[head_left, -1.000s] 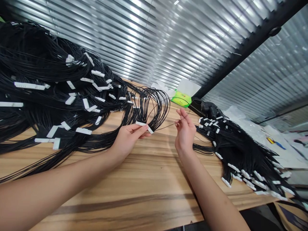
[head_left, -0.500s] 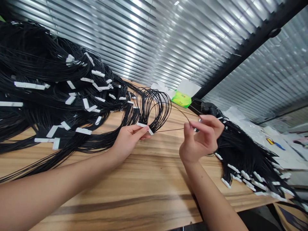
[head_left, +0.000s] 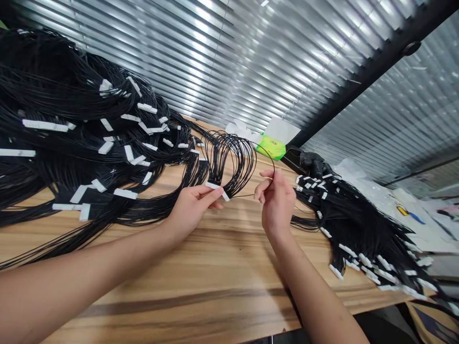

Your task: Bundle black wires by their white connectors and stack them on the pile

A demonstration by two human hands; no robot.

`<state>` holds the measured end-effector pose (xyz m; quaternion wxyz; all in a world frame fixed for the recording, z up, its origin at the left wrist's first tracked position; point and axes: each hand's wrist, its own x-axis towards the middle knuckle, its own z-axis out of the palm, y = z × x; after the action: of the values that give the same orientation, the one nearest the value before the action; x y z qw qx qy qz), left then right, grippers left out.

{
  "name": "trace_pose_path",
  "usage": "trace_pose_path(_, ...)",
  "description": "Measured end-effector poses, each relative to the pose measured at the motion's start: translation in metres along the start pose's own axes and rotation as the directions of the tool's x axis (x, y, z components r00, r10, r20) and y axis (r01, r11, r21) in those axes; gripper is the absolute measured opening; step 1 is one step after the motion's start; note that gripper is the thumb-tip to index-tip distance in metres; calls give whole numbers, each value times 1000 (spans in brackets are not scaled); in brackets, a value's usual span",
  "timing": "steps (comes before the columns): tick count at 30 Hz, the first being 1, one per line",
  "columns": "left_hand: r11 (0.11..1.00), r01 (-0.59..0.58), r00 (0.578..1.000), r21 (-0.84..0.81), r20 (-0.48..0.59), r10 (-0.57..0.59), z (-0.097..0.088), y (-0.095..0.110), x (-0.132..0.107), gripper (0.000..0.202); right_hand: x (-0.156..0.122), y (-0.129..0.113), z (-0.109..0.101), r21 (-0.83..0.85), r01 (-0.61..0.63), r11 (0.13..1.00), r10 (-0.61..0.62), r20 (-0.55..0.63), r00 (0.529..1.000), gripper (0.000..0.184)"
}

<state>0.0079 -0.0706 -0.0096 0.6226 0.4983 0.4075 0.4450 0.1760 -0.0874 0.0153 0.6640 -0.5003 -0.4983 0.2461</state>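
My left hand pinches a white connector whose many thin black wires loop up and back over the wooden table. My right hand is just right of it, fingers curled and pinching a single black wire that arcs up from the loop. A big heap of black wire harnesses with white connectors lies at the left. A second pile of harnesses lies at the right, close to my right wrist.
A green packet and white paper sit at the table's back by the window blinds. A dark object stands behind the right pile. Plastic bags and small tools lie on a surface at the far right.
My right hand swung out to the right pulling one wire, then came back left toward the connector with that wire bent into an arc. My left hand stayed put.
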Motion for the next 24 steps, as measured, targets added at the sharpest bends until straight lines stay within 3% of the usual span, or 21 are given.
trace_pose_path(3, 999, -26, 1000, 45, 11, 25, -1, -1, 0, 22, 8, 7, -2, 146, -336, 930, 310, 176, 934, 32)
trace_pose_path(5, 998, -37, 999, 60, 15, 36, -1, -2, 0, 22, 11, 9, -3, 167, -422, 891, 383, 222, 897, 32)
trace_pose_path(9, 998, -24, 1000, 66, 18, 23, -1, -2, 0, 22, 13, 6, -3, 173, -355, 919, 341, 108, 934, 34)
trace_pose_path(12, 998, -22, 1000, 63, 20, 21, -1, -2, 1, 22, 14, 5, -3, 76, -318, 945, 315, 49, 948, 36)
trace_pose_path(16, 998, -19, 1000, 54, 15, 18, -1, -2, 1, 20, 16, 10, -5, -24, -363, 931, 364, 75, 928, 33)
trace_pose_path(24, 997, -19, 1000, 71, 17, 18, -1, -1, 0, 19, 17, 12, -6, 3, -428, 904, 427, 74, 901, 31)
